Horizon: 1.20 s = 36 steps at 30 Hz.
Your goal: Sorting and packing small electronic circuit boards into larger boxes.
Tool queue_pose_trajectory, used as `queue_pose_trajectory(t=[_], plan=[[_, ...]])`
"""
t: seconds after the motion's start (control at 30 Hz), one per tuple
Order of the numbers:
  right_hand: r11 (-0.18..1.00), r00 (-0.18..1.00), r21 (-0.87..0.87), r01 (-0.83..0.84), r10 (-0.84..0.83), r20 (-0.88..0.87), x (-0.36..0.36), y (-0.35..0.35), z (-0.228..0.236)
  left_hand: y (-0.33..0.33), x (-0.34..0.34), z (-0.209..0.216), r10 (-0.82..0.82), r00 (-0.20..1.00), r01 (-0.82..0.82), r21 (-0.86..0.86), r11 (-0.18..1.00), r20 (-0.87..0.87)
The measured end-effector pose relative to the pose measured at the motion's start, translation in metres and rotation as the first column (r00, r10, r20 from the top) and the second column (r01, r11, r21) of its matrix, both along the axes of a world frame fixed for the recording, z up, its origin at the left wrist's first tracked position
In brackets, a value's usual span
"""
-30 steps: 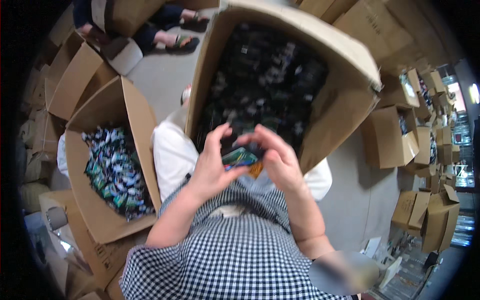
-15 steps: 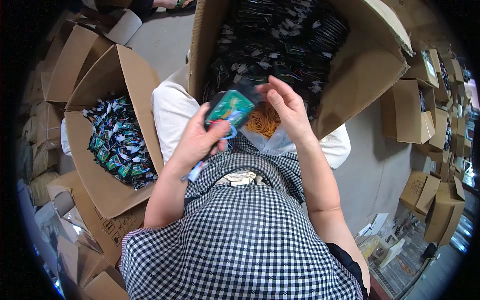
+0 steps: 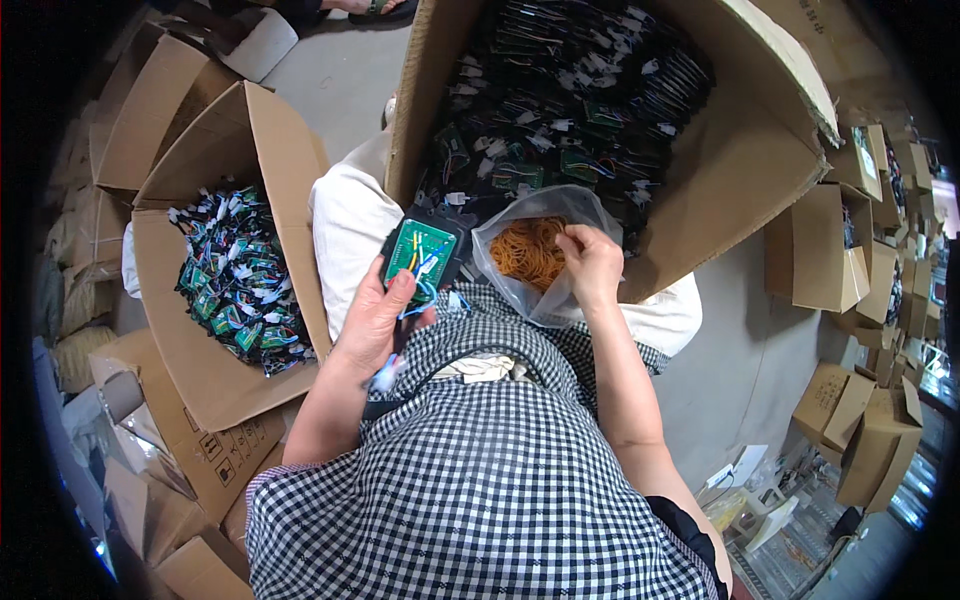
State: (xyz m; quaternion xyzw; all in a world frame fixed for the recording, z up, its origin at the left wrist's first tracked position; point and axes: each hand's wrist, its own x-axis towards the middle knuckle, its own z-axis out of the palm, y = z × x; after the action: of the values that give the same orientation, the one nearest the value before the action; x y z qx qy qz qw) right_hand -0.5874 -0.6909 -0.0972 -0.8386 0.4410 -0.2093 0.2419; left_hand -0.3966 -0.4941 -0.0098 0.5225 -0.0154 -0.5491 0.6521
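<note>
My left hand (image 3: 375,312) grips a green circuit board (image 3: 418,250) in a black housing, thumb over its near edge. Several coloured wires run across the board, and a white connector (image 3: 384,374) dangles below the hand. In my lap lies a clear plastic bag (image 3: 487,238) of orange rubber bands (image 3: 524,252). My right hand (image 3: 594,262) is at the bag's right side, thumb and fingertips pinched together at the edge of the bands. Whether a band is between them is too small to tell.
A large cardboard box (image 3: 735,185) holding rows of black boards with wires (image 3: 560,90) stands ahead. To the left, another box (image 3: 165,290) contains a heap of green boards (image 3: 240,280). More cartons (image 3: 815,245) are stacked at the right. A person's foot (image 3: 372,8) shows at the top.
My right hand has left the board's far end and moved down right to the rubber bands. My left hand has shifted down and left with the circuit board, which is now more upright.
</note>
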Motion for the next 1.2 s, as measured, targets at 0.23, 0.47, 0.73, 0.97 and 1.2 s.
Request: queue_pose_trajectory(t=[0.23, 0.47, 0.73, 0.97, 1.2], plan=[[0.946, 0.927, 0.089, -0.310, 0.281, 0.248, 0.032, 0.035, 0.079, -0.026, -0.016, -0.006, -0.355, 0.930, 0.325, -0.239, 0.915, -0.092], [0.554, 0.737, 0.728, -0.404, -0.274, 0.618, 0.021, 0.055, 0.060, -0.013, -0.011, -0.014, -0.436, 0.877, 0.362, -0.322, 0.875, -0.200], [-0.026, 0.572, 0.619, -0.785, -0.417, 0.707, 0.009, 0.056, 0.093, -0.016, -0.009, -0.006, -0.359, 0.878, 0.140, -0.547, 0.826, -0.317], [-0.144, 0.158, 0.171, -0.975, 0.093, 0.983, -0.003, 0.005, 0.076, -0.014, 0.020, -0.004, -0.152, 0.960, 0.038, -0.431, 0.902, -0.235], [0.655, 0.632, 0.219, -0.723, 0.498, 0.593, 0.048, -0.012, 0.120, -0.027, 0.017, 0.004, -0.319, 0.709, 0.436, -0.035, 0.899, 0.629]])
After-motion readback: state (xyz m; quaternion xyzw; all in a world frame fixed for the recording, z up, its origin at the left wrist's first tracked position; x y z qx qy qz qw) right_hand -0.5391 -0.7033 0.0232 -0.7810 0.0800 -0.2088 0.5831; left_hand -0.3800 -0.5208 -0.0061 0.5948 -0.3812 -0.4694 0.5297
